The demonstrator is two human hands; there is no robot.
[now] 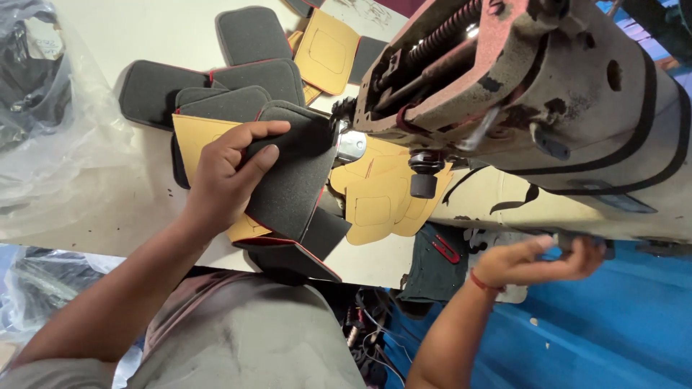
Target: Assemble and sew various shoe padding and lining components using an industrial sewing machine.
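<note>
My left hand (227,173) grips a dark grey padded fabric piece (292,184) with red edging, holding it against the needle area (351,144) of an old worn sewing machine (548,94). Under it lie tan pieces (378,198) with stitched outlines. My right hand (537,261) reaches to the right end of the machine, fingers closed around a small dark part (577,241) at its lower edge; what that part is I cannot tell.
Several more grey padded pieces (209,86) and tan pieces (328,50) are stacked on the pale table (122,29). Clear plastic bags (43,115) sit at the left. A blue surface (613,324) and tangled wires (367,331) lie below the table.
</note>
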